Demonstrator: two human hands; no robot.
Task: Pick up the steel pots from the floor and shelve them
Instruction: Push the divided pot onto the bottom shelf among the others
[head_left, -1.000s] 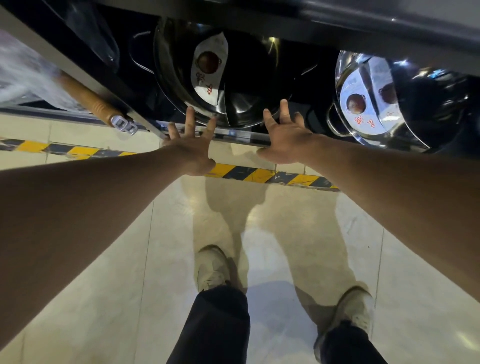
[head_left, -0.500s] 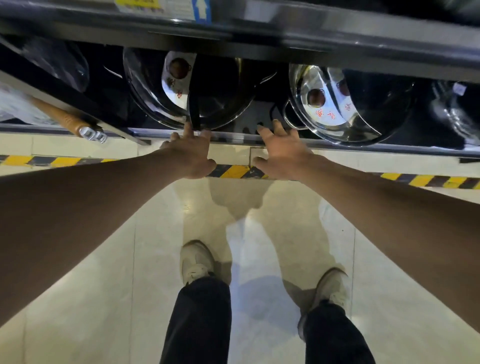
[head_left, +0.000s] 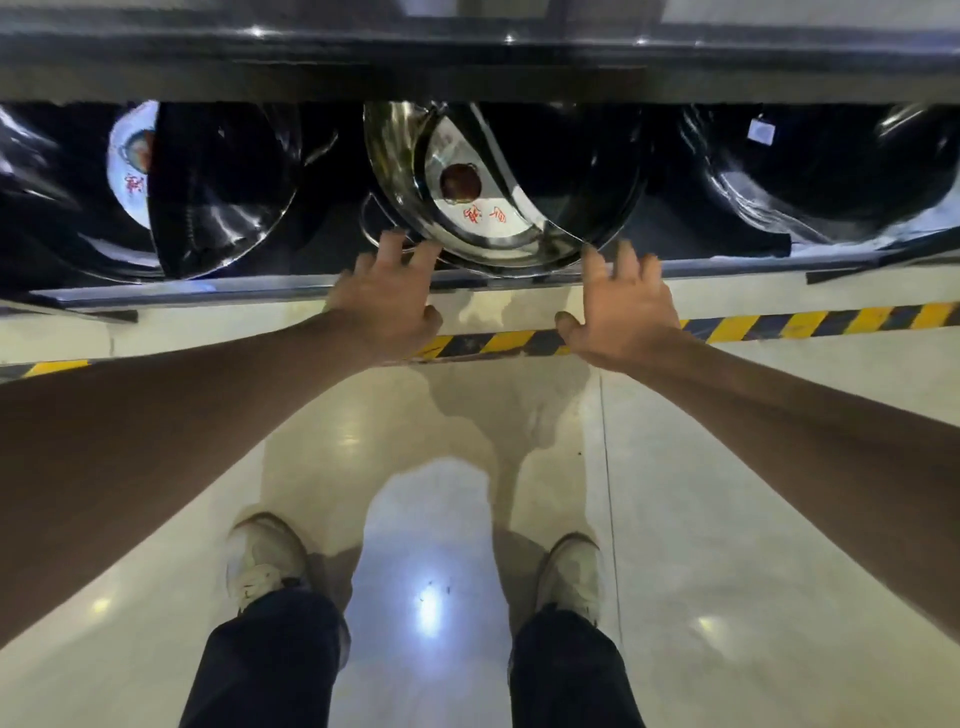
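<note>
Pot (head_left: 498, 187) on shelf (head_left: 727, 267), frame centre, overhangs front lip. Left hand (head_left: 387, 301), right hand (head_left: 621, 312) spread wide, empty, at rim. Risk: pot slides off if unsupported.

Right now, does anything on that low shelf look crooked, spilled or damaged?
Nothing stands out. Three steel pots sit side by side on the shelf; the middle pot lies just behind the left hand and right hand, both open at its front rim. Blur hides fine detail.
</note>
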